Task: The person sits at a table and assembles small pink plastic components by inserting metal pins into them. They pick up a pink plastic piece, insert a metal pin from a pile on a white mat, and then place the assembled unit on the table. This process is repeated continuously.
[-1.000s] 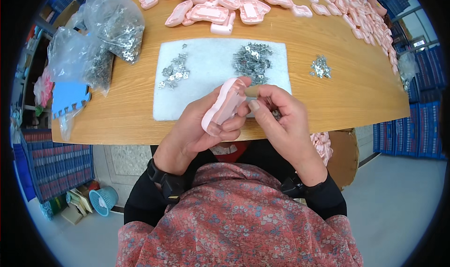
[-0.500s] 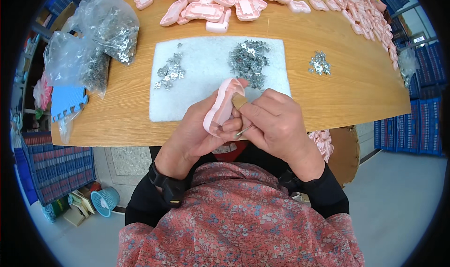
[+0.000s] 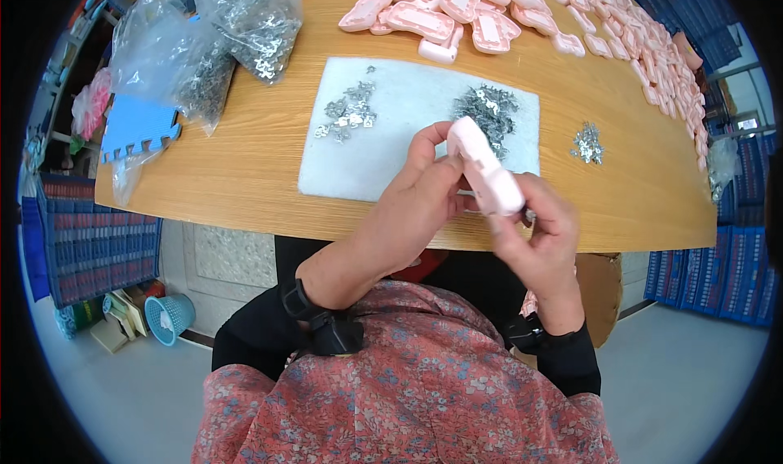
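A pink plastic shell (image 3: 487, 170) is held up over the front edge of the table, tilted, its smooth outer side and edge showing. My left hand (image 3: 414, 203) is closed around its upper end. At the lower end, my right hand (image 3: 542, 248) pinches the shell between thumb and fingers, slightly blurred. Something small and dark shows by the right fingers, too unclear to name. Behind the hands lies a white felt-like pad (image 3: 338, 166). It carries a dense heap of small metal clips (image 3: 492, 108) and a looser group of metal pieces (image 3: 349, 115).
More metal pieces (image 3: 587, 143) lie on the wooden table (image 3: 644, 211) at right. Pink shells (image 3: 420, 22) pile up along the far side. Clear bags of metal parts (image 3: 257, 36) and a blue foam mat (image 3: 139, 127) sit at left. A blue basket (image 3: 170, 319) stands on the floor.
The shell has turned over from its hollow side to its outer side. My right hand has moved from inside it to its lower end. The view has shifted left.
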Motion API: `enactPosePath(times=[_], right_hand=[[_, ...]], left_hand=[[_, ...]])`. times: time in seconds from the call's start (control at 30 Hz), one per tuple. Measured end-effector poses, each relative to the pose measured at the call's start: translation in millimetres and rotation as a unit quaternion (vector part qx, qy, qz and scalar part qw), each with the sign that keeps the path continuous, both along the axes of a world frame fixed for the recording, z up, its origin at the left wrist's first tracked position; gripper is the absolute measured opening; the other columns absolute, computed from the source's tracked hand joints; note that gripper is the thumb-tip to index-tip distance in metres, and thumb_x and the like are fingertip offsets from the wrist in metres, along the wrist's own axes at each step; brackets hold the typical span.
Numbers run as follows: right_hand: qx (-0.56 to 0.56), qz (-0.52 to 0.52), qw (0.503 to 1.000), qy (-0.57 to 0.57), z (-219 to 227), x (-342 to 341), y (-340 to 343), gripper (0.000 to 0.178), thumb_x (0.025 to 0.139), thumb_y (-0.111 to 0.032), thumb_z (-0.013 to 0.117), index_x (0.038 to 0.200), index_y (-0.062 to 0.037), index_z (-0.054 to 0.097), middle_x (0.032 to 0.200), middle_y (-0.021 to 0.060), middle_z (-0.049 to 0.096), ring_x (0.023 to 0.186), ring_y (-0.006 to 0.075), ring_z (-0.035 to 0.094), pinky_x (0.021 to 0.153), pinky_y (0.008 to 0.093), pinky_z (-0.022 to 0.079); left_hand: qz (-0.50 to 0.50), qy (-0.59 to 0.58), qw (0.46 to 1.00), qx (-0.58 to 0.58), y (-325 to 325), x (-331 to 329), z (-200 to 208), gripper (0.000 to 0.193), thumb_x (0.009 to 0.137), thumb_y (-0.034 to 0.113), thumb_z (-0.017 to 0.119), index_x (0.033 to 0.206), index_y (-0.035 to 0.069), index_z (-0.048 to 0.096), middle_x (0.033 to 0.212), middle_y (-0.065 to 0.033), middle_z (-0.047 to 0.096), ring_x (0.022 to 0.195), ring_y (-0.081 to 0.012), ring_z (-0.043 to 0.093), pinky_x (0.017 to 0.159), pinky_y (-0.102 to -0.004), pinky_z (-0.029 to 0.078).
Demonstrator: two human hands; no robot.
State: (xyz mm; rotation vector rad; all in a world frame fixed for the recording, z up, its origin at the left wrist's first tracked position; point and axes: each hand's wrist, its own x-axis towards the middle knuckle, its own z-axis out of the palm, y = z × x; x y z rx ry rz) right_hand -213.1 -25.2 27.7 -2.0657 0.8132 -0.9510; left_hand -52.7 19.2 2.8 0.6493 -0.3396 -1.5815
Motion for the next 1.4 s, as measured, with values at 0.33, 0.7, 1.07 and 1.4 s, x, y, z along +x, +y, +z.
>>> enactPosePath(times=[0.33, 0.7, 1.07, 1.4], right_hand=[[0.115, 0.225, 0.956, 0.148, 38, 25, -28, 0.013, 0.078, -0.010, 0.071, 0.085, -0.0016, 0.066, 0.068, 0.0055, 0.056, 0.058, 0.0125, 0.052, 0.055, 0.0259, 0.042], [-0.103, 0.086, 0.951, 0.279, -7, 152, -126, 0.021, 0.085, -0.019, 0.070, 0.099, -0.0037, 0.071, 0.081, 0.0118, 0.069, 0.069, 0.0202, 0.063, 0.067, 0.0329, 0.050], [-0.080, 0.081, 0.929, 0.351, -12, 180, -129, 0.017, 0.079, -0.018, 0.069, 0.089, -0.0057, 0.071, 0.084, 0.0124, 0.071, 0.082, 0.0291, 0.068, 0.074, 0.0402, 0.053], [-0.070, 0.086, 0.926, 0.360, -14, 183, -138, 0.020, 0.079, -0.019, 0.070, 0.091, -0.0032, 0.068, 0.079, 0.0096, 0.068, 0.074, 0.0233, 0.065, 0.069, 0.0364, 0.051]], left_hand=[[-0.310, -0.216, 0.916, -0.133, 11, 89, 10, 0.051, 0.104, 0.024, 0.049, 0.147, 0.000, 0.036, 0.122, -0.0075, 0.060, 0.109, -0.0094, 0.056, 0.093, -0.0260, 0.046], [-0.275, -0.104, 0.953, -0.066, 39, 109, 2, 0.058, 0.102, 0.023, 0.051, 0.153, 0.004, 0.028, 0.128, -0.0146, 0.057, 0.108, -0.0259, 0.065, 0.091, -0.0377, 0.055], [-0.081, 0.016, 0.994, -0.073, 34, 118, -20, 0.044, 0.104, 0.033, 0.042, 0.141, 0.011, 0.036, 0.107, -0.0170, 0.062, 0.082, -0.0242, 0.067, 0.065, -0.0387, 0.057], [-0.031, 0.038, 0.998, -0.038, 27, 108, -23, 0.050, 0.106, 0.040, 0.027, 0.144, 0.010, 0.039, 0.102, -0.0137, 0.064, 0.083, -0.0234, 0.065, 0.066, -0.0370, 0.056]])
